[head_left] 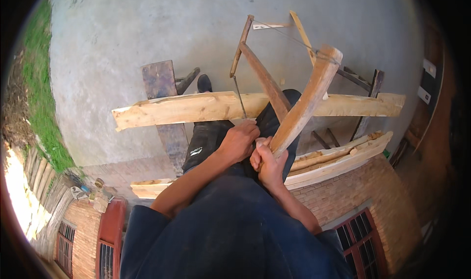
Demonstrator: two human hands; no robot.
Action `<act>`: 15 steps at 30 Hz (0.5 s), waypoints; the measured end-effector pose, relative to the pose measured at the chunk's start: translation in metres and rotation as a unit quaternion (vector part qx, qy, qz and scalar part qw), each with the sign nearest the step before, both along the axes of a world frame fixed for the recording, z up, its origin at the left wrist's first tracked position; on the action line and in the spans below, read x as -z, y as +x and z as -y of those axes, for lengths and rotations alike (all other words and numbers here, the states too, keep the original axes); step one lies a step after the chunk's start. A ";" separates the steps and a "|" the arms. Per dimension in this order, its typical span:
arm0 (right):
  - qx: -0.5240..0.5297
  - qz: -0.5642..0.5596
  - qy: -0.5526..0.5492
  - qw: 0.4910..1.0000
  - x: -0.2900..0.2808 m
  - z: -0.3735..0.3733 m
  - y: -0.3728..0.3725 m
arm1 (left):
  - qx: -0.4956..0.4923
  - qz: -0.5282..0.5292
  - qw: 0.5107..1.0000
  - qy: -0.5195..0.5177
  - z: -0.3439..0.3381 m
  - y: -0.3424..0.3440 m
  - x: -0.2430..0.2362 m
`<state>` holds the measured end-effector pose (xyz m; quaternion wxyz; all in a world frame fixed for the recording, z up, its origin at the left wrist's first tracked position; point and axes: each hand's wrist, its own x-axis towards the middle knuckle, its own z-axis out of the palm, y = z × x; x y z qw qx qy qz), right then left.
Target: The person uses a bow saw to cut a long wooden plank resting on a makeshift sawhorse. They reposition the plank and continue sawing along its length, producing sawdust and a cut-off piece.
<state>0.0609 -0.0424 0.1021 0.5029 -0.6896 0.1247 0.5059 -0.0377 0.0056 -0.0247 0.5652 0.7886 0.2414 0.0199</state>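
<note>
My right grip point(271, 165) is clamped around the near end of a wooden frame saw point(301, 107), whose thin blade point(238, 88) slants across a pale plank point(186, 108). My left grip point(239, 141) sits curled beside the blade at the plank's near edge; I cannot tell whether it holds anything. The plank lies across a weathered tabletop point(160, 79) above a grey floor point(122, 38).

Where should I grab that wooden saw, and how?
Probably low on the thick bar of the wooden saw, from the person's own side, where the right hand grips it: that end slants toward the body and looks easy to close around. Keep off the thin dark blade, which may be sharp.
</note>
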 end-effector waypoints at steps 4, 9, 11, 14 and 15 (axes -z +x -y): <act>0.019 0.019 0.008 1.000 0.002 -0.009 0.021 | -0.082 0.001 0.996 0.021 0.000 0.015 -0.008; 0.025 0.077 0.019 0.997 -0.014 -0.006 0.040 | -0.021 -0.125 0.986 0.109 0.012 -0.026 0.053; 0.029 0.089 0.030 0.995 -0.020 -0.015 0.050 | 0.041 -0.157 0.968 0.192 0.006 -0.024 0.095; 0.043 0.109 0.049 0.992 -0.026 -0.017 0.062 | 0.157 -0.215 0.941 0.210 -0.023 0.004 0.109; 0.044 0.116 0.053 0.991 -0.032 -0.017 0.065 | 0.199 -0.237 0.930 0.199 -0.028 0.014 0.106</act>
